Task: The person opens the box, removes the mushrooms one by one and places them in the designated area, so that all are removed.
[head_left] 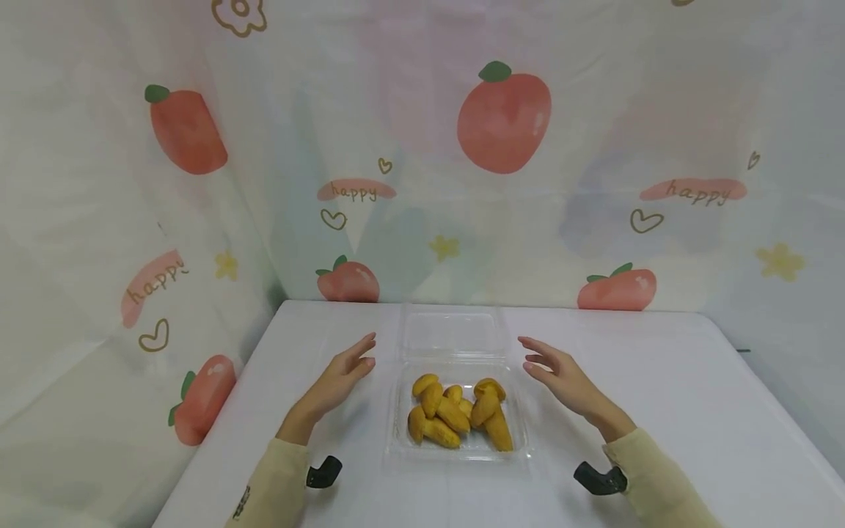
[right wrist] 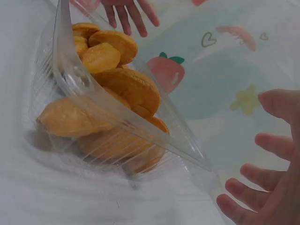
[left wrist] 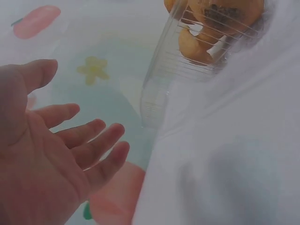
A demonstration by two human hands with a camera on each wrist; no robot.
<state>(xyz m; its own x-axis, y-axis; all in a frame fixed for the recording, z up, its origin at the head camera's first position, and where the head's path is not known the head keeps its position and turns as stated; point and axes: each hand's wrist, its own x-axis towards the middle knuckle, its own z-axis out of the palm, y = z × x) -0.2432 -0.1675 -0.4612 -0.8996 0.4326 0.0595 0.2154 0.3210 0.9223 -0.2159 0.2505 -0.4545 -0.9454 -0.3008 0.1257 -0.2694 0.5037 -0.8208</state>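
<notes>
Between the two hands, near the middle of the tabletop (head_left: 366,484), several yellow mushrooms (head_left: 452,416) lie heaped inside a clear plastic container (head_left: 521,425). Most of them bunch toward its left and centre; at the right, one rests with its cap toward the far side and its stem pointing at the near rim. Through the ribbed wall, the left wrist view shows a dark patch on one mushroom. The transparent lid (head_left: 452,334) is folded back from the container's far edge; whether it lies quite flat, I cannot tell.

Just left of the container, and apart from it, the left hand (head_left: 339,380) is held with its fingers toward the lid. Its grip is loose and wide: the fingers are slightly bent and parted, the thumb stands well off from them, and it has hold of nothing. Opposite, the right hand (head_left: 561,375) is placed much the same way, also apart from the container, its grip equally wide and holding nothing, thumb and fingers spread.

Both arms wear pale yellow sleeves (head_left: 273,480), and a black curved piece (head_left: 324,472) juts inward by each cuff. Behind the white tabletop and along its left side hangs a pale cloth (head_left: 422,242) printed with red fruit, hearts, yellow flowers and the word "happy".
</notes>
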